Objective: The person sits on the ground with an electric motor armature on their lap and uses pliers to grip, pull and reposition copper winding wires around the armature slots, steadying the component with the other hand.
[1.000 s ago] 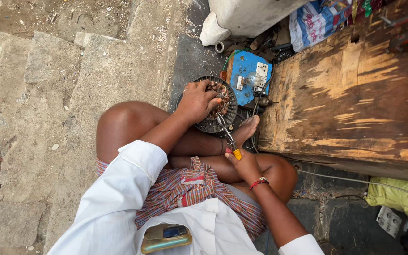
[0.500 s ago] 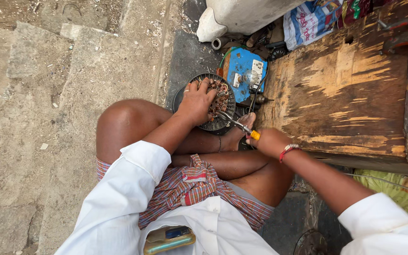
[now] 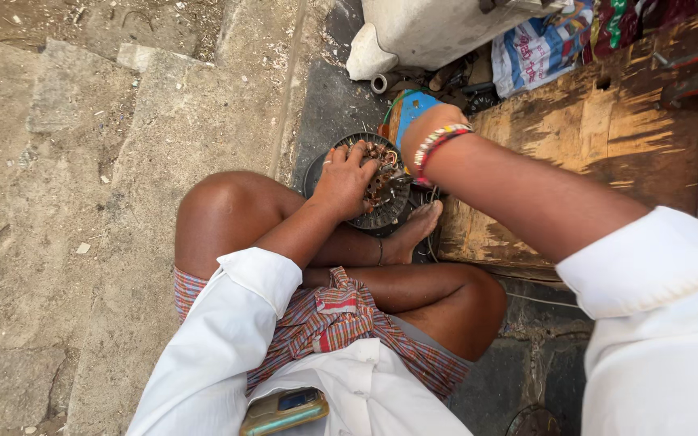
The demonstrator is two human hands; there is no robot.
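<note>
One camera only, worn on the head and looking steeply down over the person's own chest and crossed legs. It sits close: the white shirt fills the bottom of the frame and the right sleeve [image 3: 656, 323] bulks large at the lower right. Stone paving [image 3: 82, 202] takes the left half, a worn wooden board [image 3: 607, 161] the upper right. There is no second view to share anything with.

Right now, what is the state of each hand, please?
Left hand: fingers spread, pressing on the round motor stator, not closed around it.
Right hand: raised above the stator; fingers hidden behind the wrist, so it cannot be told.
</note>
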